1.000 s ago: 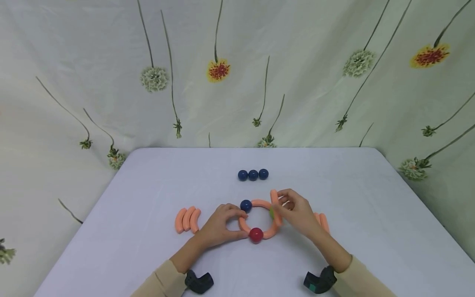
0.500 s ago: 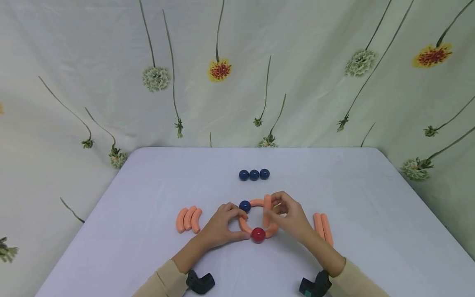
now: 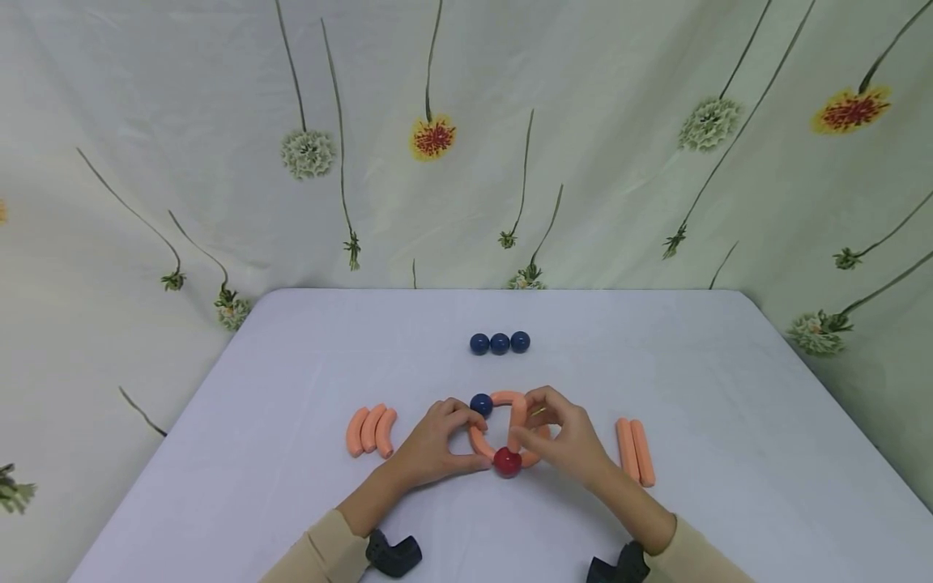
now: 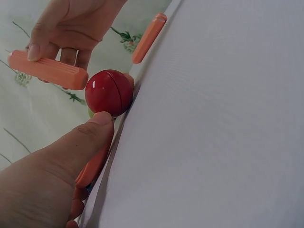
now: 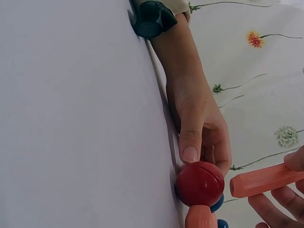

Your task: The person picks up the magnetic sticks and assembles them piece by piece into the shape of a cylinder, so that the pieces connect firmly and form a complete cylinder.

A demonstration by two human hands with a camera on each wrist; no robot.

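Observation:
My right hand (image 3: 564, 429) pinches a straight orange stick (image 3: 518, 423) between thumb and fingers. The stick is raised over a ring of curved orange sticks (image 3: 504, 397) and balls on the table, its near end close by the red ball (image 3: 507, 462). Around the ring's left side curves my left hand (image 3: 437, 441), thumb against the red ball in the left wrist view and fingertips near the blue ball (image 3: 481, 405). A green sliver (image 4: 90, 113) shows behind the red ball (image 4: 109, 93); in the head view the stick and right hand hide the ring's right side.
Behind the ring, three dark blue balls (image 3: 500, 343) stand in a row on the white table (image 3: 350, 340). Several curved orange sticks (image 3: 370, 430) lie to the left, two straight orange sticks (image 3: 636, 452) to the right. A floral cloth (image 3: 619, 162) hangs behind the table.
My right hand has moved left, carrying the straight stick from the ring's right side inward over the ring towards the red ball. My left hand has stayed in place at the ring.

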